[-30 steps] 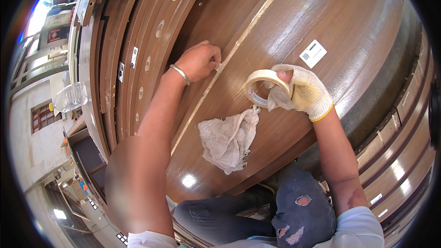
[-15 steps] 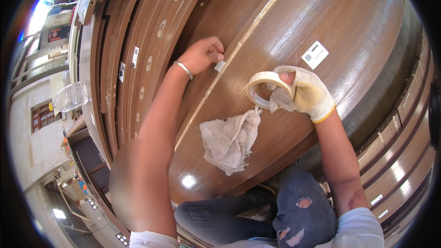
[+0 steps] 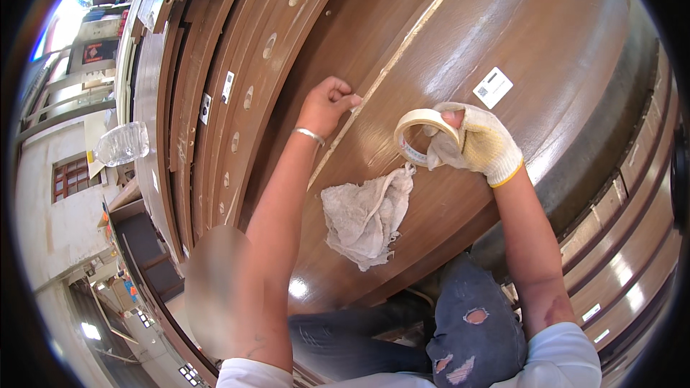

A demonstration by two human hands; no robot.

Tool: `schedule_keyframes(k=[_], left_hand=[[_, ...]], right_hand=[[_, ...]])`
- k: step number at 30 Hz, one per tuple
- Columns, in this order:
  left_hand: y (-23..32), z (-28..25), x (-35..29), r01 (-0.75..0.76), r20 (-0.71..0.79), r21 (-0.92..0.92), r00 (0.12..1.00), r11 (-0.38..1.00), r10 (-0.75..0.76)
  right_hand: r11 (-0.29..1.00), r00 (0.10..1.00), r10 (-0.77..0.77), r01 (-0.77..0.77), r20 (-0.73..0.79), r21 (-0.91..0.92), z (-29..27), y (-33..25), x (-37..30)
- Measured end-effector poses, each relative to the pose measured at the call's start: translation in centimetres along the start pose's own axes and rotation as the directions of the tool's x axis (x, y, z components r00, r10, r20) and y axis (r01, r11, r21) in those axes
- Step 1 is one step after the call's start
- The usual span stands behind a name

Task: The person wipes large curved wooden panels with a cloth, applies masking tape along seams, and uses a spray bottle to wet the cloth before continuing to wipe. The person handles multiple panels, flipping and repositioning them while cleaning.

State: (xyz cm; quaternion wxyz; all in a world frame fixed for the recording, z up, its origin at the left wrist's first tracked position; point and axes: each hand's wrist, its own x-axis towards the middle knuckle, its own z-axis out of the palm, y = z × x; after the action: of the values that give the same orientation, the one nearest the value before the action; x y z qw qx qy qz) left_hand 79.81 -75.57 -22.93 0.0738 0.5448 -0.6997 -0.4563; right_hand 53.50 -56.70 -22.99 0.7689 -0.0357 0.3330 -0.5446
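My left hand (image 3: 327, 108) is bare, its thumb and fingers pinched together beside the pale raw edge strip (image 3: 392, 61) of a glossy brown panel (image 3: 460, 197). Whatever sits between those fingertips is too small to make out. On my right hand (image 3: 483, 142) is a white and yellow knit work glove, with the thumb tip showing bare. That hand grips a roll of masking tape (image 3: 399, 133) above the panel, together with a bunched bit of whitish cloth. A crumpled grey-white rag (image 3: 363, 219) lies on the panel below the roll.
Stacked brown panels with oval slots (image 3: 248, 97) rise at the left. A white label (image 3: 493, 88) is stuck to the near panel. A clear plastic bottle (image 3: 122, 144) is at the far left. More glossy boards (image 3: 618, 273) lie at the right, past my knees.
My left hand has shifted slightly right and down in the picture, along the panel edge. A pale scrap at its fingertips earlier is now mostly hidden. The tape roll is barely moved.
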Motion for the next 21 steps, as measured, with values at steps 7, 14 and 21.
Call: schedule_keyframes(k=[7,14,21], left_hand=[[-0.2,-1.2,-1.4,0.110,0.048,0.131,0.992,0.985,-0.117],[2.0,-1.5,0.3,0.340,-0.016,0.088,0.940,0.936,-0.340],[7.5,4.4,-6.8,-0.234,-0.458,0.073,0.856,0.970,0.241]], right_hand=[[1.000,0.999,0.018,-0.018,0.048,0.009,-0.6,0.1,0.0],[0.984,0.937,-0.135,0.166,0.322,-0.069,-0.6,0.3,-0.3],[0.858,0.932,-0.270,0.347,0.243,-0.380,0.4,2.0,-2.7]])
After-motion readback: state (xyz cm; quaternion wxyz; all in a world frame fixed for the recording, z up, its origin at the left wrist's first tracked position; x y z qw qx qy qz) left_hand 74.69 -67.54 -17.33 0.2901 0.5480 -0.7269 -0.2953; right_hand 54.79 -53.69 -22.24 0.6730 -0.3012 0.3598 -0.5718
